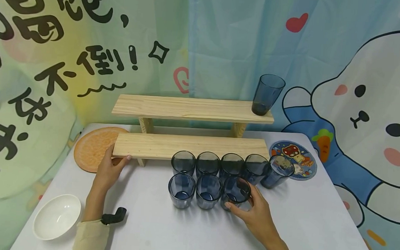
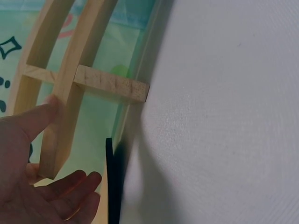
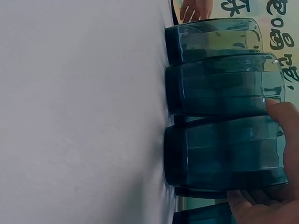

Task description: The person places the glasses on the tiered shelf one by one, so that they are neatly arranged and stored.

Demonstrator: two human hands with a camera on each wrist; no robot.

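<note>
My left hand (image 1: pixel 108 172) grips the left end of the lower board of a two-step wooden shelf (image 1: pixel 158 146). In the left wrist view its thumb (image 2: pixel 39 116) lies along the board's front edge, other fingers round the end. My right hand (image 1: pixel 257 215) holds a blue-tinted drinking glass (image 1: pixel 231 196), the rightmost of the front row, thumb on the near side and fingers round the right. Two matching glasses (image 1: pixel 181 194) stand left of it. Behind them, a row of several more glasses (image 1: pixel 208 165) runs along the shelf's front. One glass (image 1: pixel 267 94) stands on the upper board's right end.
A white bowl (image 1: pixel 57 217) sits at the table's left front. Round mats lie at the back: an orange one (image 1: pixel 91 149) on the left and a cartoon-printed one (image 1: pixel 308 166) on the right. A printed cloth (image 1: pixel 225 39) hangs behind the white table (image 1: pixel 154 228).
</note>
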